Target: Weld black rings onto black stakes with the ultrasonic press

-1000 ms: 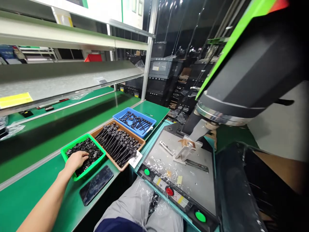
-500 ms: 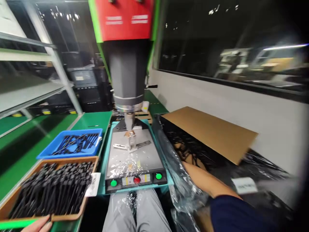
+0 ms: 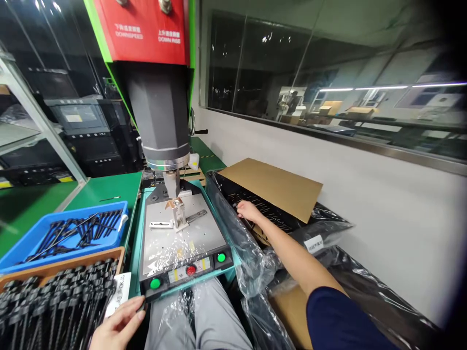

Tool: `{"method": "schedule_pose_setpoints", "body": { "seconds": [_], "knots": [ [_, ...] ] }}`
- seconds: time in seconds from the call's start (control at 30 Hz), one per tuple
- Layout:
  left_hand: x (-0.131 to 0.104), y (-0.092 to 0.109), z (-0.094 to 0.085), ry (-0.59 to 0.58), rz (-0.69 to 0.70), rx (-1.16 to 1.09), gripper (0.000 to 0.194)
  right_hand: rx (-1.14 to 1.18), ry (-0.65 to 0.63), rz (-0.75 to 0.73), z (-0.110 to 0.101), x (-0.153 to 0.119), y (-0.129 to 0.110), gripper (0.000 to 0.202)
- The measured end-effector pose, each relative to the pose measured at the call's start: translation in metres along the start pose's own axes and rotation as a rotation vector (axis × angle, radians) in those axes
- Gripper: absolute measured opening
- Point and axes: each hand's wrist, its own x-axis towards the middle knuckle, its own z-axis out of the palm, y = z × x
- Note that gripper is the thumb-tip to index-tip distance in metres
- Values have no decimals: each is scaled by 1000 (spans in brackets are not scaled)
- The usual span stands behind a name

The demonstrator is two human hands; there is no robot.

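Note:
My left hand (image 3: 120,323) is at the front left corner of the press base (image 3: 148,294), thumb and fingers pinched together; a small dark thing may be between the tips. My right hand (image 3: 248,212) reaches over the plastic-lined box (image 3: 219,194), its fingers closed at the dark rows of parts (image 3: 272,214); what they grip is too small to make out. Between my hands stands the press, its metal horn (image 3: 172,183) hanging above a small fixture (image 3: 178,214) on the grey plate. In front are two green buttons (image 3: 155,283) and a red button (image 3: 190,270).
On the left, a blue tray (image 3: 122,233) holds black stick-like parts, and a brown tray (image 3: 118,257) nearer me holds many more, with a white label (image 3: 120,291). A cardboard sheet (image 3: 273,184) lies over the box. Clear plastic (image 3: 251,277) hangs beside my knees.
The view has turned to the right. My right hand, hidden in the box before, now shows above the parts. My left hand has moved from the brown tray's front edge to the press corner.

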Motion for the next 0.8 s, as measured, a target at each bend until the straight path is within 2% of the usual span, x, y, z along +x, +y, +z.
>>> {"method": "schedule_pose_setpoints", "body": {
  "seconds": [0.03, 0.13, 0.2, 0.3, 0.37, 0.43, 0.57, 0.67, 0.8],
  "knots": [
    [0, 7, 3, 0, -22, -13, 29, 14, 11, -11, -1, -3, -3, 4],
    [1, 29, 12, 2, -35, -107, 34, 164, -8, -129, 14, -41, -14, 18],
    [3, 43, 21, 12, 12, -236, 29, 304, -185, -227, 36, -84, -20, 25],
    [11, 62, 38, 27, 122, -510, 21, 400, -538, -268, 75, -155, -25, 21],
    [14, 71, 48, 17, 143, -673, 20, 463, -659, -276, 98, -191, -28, 18],
    [14, 78, 57, -6, 149, -779, 21, 530, -699, -272, 117, -214, -32, 16],
    [11, 80, 65, 2, 127, -865, 19, 601, -690, -262, 133, -226, -39, 16],
    [9, 74, 66, -7, 116, -901, 19, 611, -693, -242, 131, -226, -42, 19],
    [9, 70, 64, -23, 148, -880, 14, 613, -769, -171, 130, -226, -40, 20]
  ]
}}
